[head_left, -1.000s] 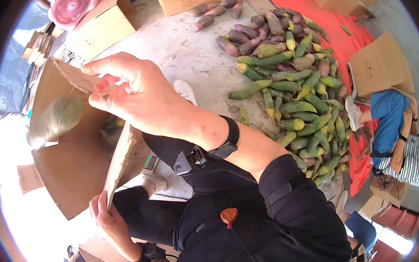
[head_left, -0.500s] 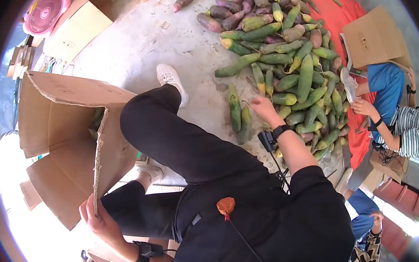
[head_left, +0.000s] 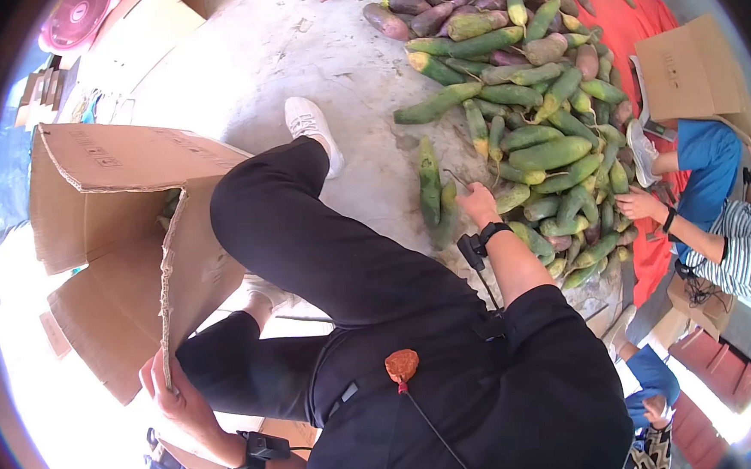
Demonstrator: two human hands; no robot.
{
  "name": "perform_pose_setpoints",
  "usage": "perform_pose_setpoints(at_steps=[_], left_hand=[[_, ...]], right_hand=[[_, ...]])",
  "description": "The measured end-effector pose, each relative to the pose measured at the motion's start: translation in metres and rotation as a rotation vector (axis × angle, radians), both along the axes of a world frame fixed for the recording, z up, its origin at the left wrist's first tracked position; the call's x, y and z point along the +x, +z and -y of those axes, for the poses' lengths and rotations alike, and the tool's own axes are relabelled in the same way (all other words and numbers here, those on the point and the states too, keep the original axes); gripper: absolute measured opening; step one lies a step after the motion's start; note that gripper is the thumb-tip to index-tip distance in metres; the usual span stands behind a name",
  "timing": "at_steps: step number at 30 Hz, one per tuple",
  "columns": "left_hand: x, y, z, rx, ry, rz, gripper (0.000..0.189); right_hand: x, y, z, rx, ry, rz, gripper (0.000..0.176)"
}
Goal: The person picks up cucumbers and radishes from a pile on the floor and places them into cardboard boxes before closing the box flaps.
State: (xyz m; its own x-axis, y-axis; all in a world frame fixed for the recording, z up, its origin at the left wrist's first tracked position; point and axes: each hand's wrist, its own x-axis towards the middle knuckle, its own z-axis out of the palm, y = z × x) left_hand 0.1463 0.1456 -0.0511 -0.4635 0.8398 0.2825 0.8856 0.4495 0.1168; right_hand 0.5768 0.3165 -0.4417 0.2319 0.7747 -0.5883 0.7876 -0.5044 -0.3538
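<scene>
My left hand [head_left: 177, 397] grips the edge of a flap on an open cardboard box [head_left: 197, 271], which stands beside my leg. Some green pieces lie partly hidden inside the box. My right hand [head_left: 479, 206] is closed at the near left edge of a big heap of green and purple radishes [head_left: 551, 153]. A thin, dark, bent piece sticks out from its fingers; I cannot make out what it is. Just left of this hand, two long green radishes [head_left: 429, 184] lie on the floor.
Across the heap, a co-worker's hand [head_left: 640, 204] touches its right edge. Another person's blue-clothed leg [head_left: 651, 377] shows at lower right. A red sheet [head_left: 628, 13] lies behind the radishes. Further cardboard boxes [head_left: 692, 69] and a pink fan [head_left: 78, 19] stand around.
The view has shifted slightly, so the heap appears further right. My right hand has moved a little nearer to me. The co-worker's hand has moved to the heap's edge. My left hand keeps its grip.
</scene>
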Motion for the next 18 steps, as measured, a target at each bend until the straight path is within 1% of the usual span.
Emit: perform_pose_setpoints(at_steps=[1,2,4,5,7,8,11,12,13,15,16,17,18], left_hand=[[-0.001,0.000,0.000,0.007,0.010,-0.008,0.014],[-0.001,0.000,-0.001,0.003,0.010,-0.013,0.014],[0.000,0.000,-0.002,0.009,0.027,-0.025,0.015],[0.001,0.002,-0.004,0.006,0.019,-0.001,0.015],[0.002,0.004,-0.004,0.008,0.023,0.018,0.016],[0.001,0.004,-0.004,0.010,0.029,0.037,0.017],[-0.001,0.003,-0.003,0.032,0.023,0.075,0.021],[-0.002,0.002,-0.003,0.041,-0.001,0.092,0.023],[-0.002,0.003,-0.003,0.048,0.009,0.090,0.023],[0.001,0.004,-0.003,0.051,0.007,0.116,0.027],[0.001,0.004,-0.003,0.061,0.015,0.116,0.027],[0.002,0.005,-0.003,0.040,0.033,0.119,0.028],[0.002,0.005,-0.003,0.018,0.050,0.123,0.030]], right_hand=[[-0.010,0.003,-0.005,-0.015,-0.018,0.013,0.058],[-0.017,0.002,-0.010,-0.002,-0.005,0.004,0.058],[-0.028,-0.003,-0.013,-0.121,0.005,0.002,0.064],[-0.034,-0.006,-0.015,-0.114,0.021,-0.005,0.064],[-0.043,-0.011,-0.018,-0.222,-0.051,0.052,0.067],[-0.045,-0.014,-0.019,-0.230,-0.103,0.065,0.067],[-0.052,-0.006,-0.017,-0.166,-0.022,0.124,0.063],[-0.052,-0.006,-0.018,-0.172,0.079,0.123,0.057],[-0.052,-0.008,-0.017,-0.165,0.090,0.122,0.057],[-0.049,-0.016,-0.013,-0.128,0.031,0.028,0.052],[-0.046,-0.022,-0.011,-0.148,0.071,-0.039,0.055],[-0.042,-0.027,-0.008,-0.137,0.078,-0.039,0.055],[-0.041,-0.023,-0.005,-0.117,0.080,-0.094,0.055]])
